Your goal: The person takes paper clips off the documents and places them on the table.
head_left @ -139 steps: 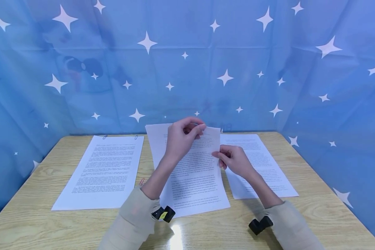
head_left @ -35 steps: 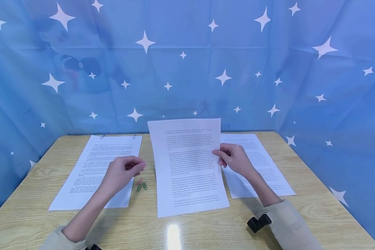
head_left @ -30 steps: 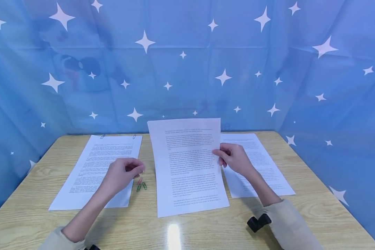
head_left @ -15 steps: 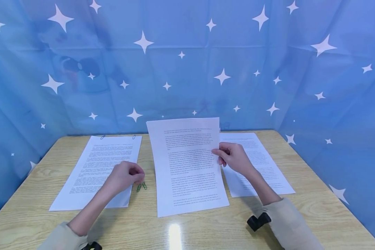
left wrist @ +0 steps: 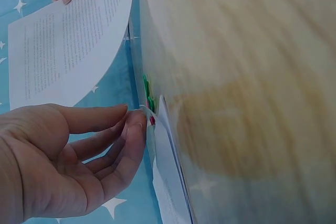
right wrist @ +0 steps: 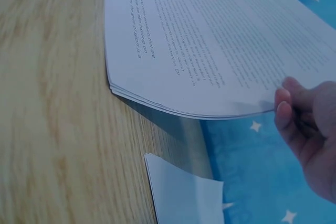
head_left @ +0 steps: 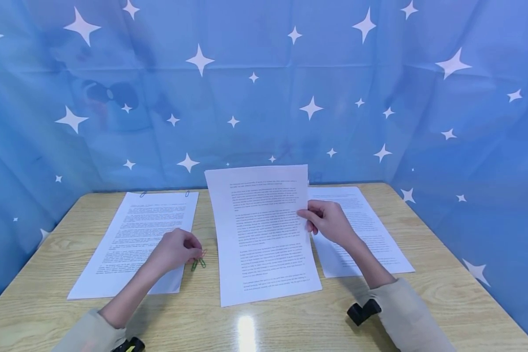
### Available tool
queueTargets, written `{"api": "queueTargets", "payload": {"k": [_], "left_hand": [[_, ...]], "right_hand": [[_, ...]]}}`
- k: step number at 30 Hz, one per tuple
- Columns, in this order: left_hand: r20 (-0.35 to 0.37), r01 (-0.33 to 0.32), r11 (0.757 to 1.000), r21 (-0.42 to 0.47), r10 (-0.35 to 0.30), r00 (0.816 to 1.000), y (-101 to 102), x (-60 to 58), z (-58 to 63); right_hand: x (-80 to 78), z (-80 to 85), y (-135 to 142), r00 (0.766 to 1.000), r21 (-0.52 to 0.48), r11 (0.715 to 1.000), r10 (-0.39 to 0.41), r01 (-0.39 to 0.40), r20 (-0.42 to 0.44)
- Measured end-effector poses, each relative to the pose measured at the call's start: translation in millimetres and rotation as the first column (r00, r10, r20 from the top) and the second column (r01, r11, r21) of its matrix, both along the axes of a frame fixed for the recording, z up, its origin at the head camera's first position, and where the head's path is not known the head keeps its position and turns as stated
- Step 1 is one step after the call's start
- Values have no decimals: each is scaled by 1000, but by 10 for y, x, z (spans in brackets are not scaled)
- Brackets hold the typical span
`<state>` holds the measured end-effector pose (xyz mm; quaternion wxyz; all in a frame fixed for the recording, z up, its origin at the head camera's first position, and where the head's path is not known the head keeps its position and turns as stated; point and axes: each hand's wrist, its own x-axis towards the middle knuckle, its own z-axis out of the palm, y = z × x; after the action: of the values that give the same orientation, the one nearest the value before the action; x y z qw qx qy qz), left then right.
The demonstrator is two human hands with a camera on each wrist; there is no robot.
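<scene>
My right hand (head_left: pixel 330 222) pinches the right edge of a stack of printed sheets (head_left: pixel 264 234), tilted up with its lower end near the table. In the right wrist view several layered sheet edges (right wrist: pixel 157 104) show. My left hand (head_left: pixel 178 249) is low over the table, between the left stack and the raised sheets. Its thumb and fingertips come together around a small pale paper clip (left wrist: pixel 147 109), mostly hidden by the fingers. Right by these fingertips lie green paper clips (head_left: pixel 195 264) and a pinkish-red one (head_left: pixel 204 253).
A printed stack (head_left: pixel 132 234) with two paper clips on its top edge lies at the left. Another printed stack (head_left: pixel 365 234) lies at the right, partly behind my right hand. The wooden table (head_left: pixel 299 322) ends at a blue star-patterned curtain (head_left: pixel 264 98).
My left hand left the top of the sheets, went left to the paper clips, then sank a little lower among them. My right hand keeps its grip on the sheets.
</scene>
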<state>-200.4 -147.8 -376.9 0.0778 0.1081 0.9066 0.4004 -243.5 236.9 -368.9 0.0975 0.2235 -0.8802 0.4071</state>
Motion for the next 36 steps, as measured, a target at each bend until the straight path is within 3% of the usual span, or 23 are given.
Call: {"api": "queueTargets", "payload": {"k": [16, 36], "left_hand": [[-64, -20, 1000, 21, 21, 998, 9, -36, 170], [-59, -76, 992, 97, 82, 995, 298, -155, 384]], "right_hand": [[11, -4, -26, 1000, 3, 1000, -2, 2, -5], [12, 27, -18, 1000, -23, 1000, -17, 17, 1]]}}
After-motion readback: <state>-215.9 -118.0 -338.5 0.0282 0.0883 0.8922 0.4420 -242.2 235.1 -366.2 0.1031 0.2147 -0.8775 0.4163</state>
